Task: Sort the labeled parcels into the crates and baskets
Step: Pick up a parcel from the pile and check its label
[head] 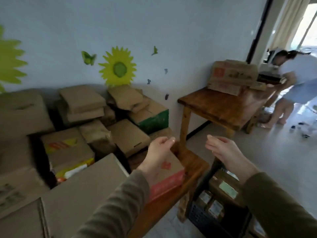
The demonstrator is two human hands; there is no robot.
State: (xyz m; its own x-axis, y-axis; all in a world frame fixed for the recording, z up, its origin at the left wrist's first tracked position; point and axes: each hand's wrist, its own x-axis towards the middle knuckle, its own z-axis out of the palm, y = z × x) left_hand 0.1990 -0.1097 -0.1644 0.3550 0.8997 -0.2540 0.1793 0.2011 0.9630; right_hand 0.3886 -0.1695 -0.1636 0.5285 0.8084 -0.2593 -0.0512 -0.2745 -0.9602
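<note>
Nearest, a dark crate (197,214) on the floor holds parcels (226,188) whose pale labels are too blurred to read. Above it, the left hand (157,152) and right hand (224,150) hang apart in the air, loosely curled and empty. A pink-banded box (169,179) sits on a bench (193,162). Cartons (127,134) crowd the left; bare floor (274,160) opens right of the table (221,107).

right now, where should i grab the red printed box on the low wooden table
Probably by its two opposite side faces, one hand each, coming down from above. The red printed box lies flat and closed on the low wooden table, no handle showing, and looks too wide for a one-handed grip.
</note>
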